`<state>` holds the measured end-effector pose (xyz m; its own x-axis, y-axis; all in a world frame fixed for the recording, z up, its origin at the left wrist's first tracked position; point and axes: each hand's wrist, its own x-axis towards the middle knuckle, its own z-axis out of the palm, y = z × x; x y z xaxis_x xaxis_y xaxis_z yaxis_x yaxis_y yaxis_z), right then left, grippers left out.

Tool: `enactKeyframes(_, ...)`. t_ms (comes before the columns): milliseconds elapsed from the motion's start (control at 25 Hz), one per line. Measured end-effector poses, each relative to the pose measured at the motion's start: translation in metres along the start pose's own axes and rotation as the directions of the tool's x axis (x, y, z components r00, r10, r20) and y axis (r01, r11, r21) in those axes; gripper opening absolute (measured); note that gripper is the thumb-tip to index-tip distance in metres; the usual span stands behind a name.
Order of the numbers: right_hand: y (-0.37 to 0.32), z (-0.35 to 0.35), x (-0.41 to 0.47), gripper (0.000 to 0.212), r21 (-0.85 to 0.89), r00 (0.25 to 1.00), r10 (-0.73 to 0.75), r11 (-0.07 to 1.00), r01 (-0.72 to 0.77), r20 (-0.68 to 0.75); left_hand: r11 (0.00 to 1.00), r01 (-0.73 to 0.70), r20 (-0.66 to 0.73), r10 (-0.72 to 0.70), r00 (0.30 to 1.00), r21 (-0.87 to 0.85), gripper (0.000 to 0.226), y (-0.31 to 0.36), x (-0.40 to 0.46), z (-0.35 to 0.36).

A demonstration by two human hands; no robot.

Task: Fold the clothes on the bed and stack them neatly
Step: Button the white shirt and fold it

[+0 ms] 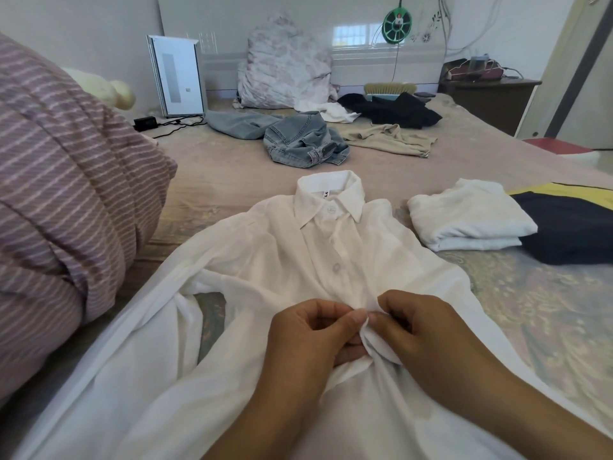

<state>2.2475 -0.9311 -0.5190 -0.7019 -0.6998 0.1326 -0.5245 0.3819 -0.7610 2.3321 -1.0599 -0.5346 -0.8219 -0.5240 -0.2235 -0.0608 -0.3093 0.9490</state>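
I have my left hand (pixel 310 330) and right hand (pixel 409 322) pinching the white shirt's (pixel 331 254) placket together between them, probably doing up a button I can't see, so its front lies closed for folding.

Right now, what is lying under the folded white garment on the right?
The folded white garment lies on the bedspread, its right edge overlapping a dark garment. Anything directly beneath it is hidden.
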Motion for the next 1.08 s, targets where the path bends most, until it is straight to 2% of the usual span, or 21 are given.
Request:
enactKeyframes(160, 0.002, -0.002, 0.002, 0.047, 0.076, 0.997, 0.081, 0.994, -0.082, 0.019, 0.989, -0.084, -0.034, 0.088, 0.996, 0.121, 0.008, 0.0, -0.003, 0.002)
enactKeyframes(280, 0.0, -0.001, 0.004, 0.051, 0.125, 0.989, 0.149, 0.981, -0.15, 0.019, 0.929, -0.2, -0.057, 0.228, 0.972, 0.311, 0.009, -0.001, -0.004, 0.004)
enactKeyframes(400, -0.002, 0.001, 0.007, 0.051, 0.169, 0.981, 0.192, 0.967, -0.189, 0.0, 0.878, -0.238, -0.063, 0.289, 0.955, 0.415, 0.013, -0.002, -0.007, 0.005)
enactKeyframes(800, -0.003, 0.002, 0.008, 0.054, 0.31, 0.969, 0.248, 0.921, -0.237, 0.004, 0.89, -0.246, -0.043, 0.283, 0.958, 0.383, 0.015, 0.001, -0.009, 0.006)
enactKeyframes(1000, -0.005, 0.005, 0.008, 0.054, 0.29, 0.966, 0.256, 0.928, -0.235, -0.037, 0.854, -0.282, -0.029, 0.327, 0.945, 0.438, 0.019, 0.0, -0.008, 0.005)
enactKeyframes(1080, -0.005, 0.007, 0.007, 0.052, 0.301, 0.963, 0.261, 0.925, -0.231, -0.063, 0.869, -0.278, -0.046, 0.325, 0.945, 0.41, 0.017, -0.001, -0.007, 0.005)
